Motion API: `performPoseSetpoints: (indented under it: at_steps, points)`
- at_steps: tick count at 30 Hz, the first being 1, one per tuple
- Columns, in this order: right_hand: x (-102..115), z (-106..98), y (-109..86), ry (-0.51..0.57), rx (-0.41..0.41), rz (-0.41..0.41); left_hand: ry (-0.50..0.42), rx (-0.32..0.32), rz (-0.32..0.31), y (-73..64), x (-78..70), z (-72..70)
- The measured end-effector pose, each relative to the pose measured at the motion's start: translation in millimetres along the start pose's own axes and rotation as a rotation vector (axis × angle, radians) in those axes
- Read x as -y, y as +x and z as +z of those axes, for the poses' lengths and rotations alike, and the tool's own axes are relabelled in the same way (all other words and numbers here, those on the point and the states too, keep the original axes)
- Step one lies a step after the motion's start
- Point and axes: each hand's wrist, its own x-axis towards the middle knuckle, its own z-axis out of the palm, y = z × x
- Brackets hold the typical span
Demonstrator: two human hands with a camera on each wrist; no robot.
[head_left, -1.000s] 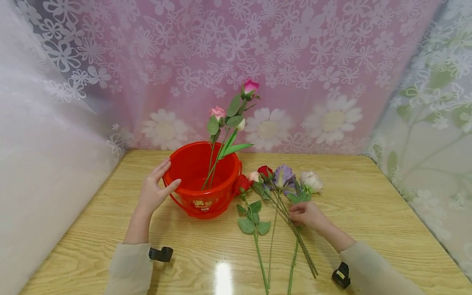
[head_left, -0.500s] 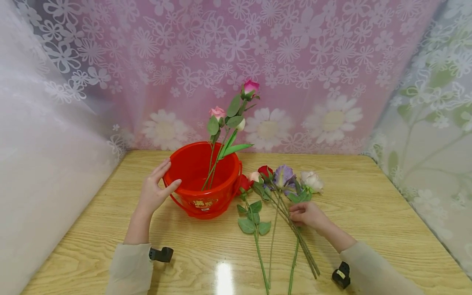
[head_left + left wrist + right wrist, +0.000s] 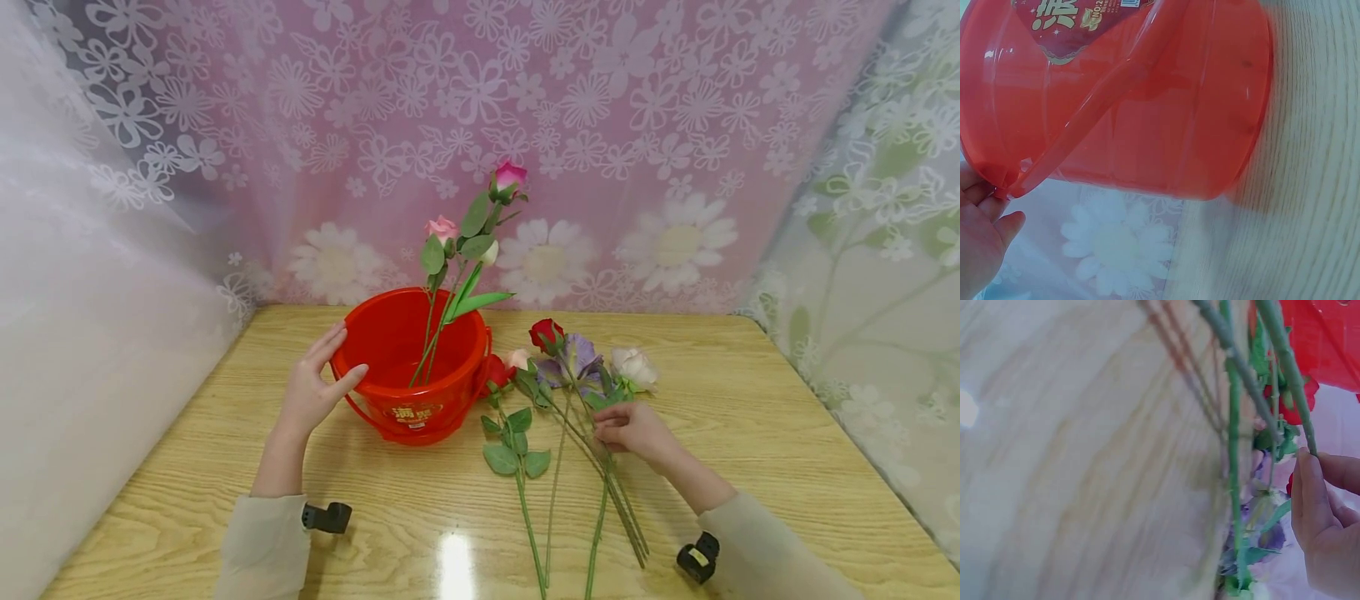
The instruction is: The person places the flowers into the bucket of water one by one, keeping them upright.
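Observation:
My left hand (image 3: 318, 379) rests at the left rim of a red plastic bucket (image 3: 420, 412), fingers extended and thumb spread apart. In the left wrist view, its fingertips (image 3: 975, 190) touch the rim by the handle's joint. Three artificial flowers lean inside the bucket: a pink rose (image 3: 441, 228), a magenta rose (image 3: 510, 177) and a white tulip (image 3: 490, 253). On the right, my right hand (image 3: 636, 433) pinches the stem (image 3: 1297, 394) of a red rose (image 3: 547, 333) between thumb and fingers. That bloom is raised slightly above a purple flower (image 3: 581, 358).
Another red rose (image 3: 497, 373), a peach bloom (image 3: 517, 359) and a white rose (image 3: 633, 367) lie on the wooden table (image 3: 750, 417), their stems toward the front edge. Several stems cross beneath my right hand. A pink floral curtain (image 3: 600, 108) hangs behind.
The red rose in my right hand has risen and shifted a little right, away from the stem it lay beside. My right hand has moved slightly up and right. The left hand stays put.

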Motion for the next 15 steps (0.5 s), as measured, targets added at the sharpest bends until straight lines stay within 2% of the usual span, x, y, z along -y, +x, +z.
performPoseSetpoints:
  at_steps: [6,15]
  points:
    - [10.2,0.3,-3.5,0.018,-0.001,-0.032,-0.001,-0.001,-0.004,-0.4,0.1,-0.2]
    - [28.6,-4.0,-7.9,0.116,0.024,-0.065,-0.004,0.005,-0.009,-0.2,0.7,0.1]
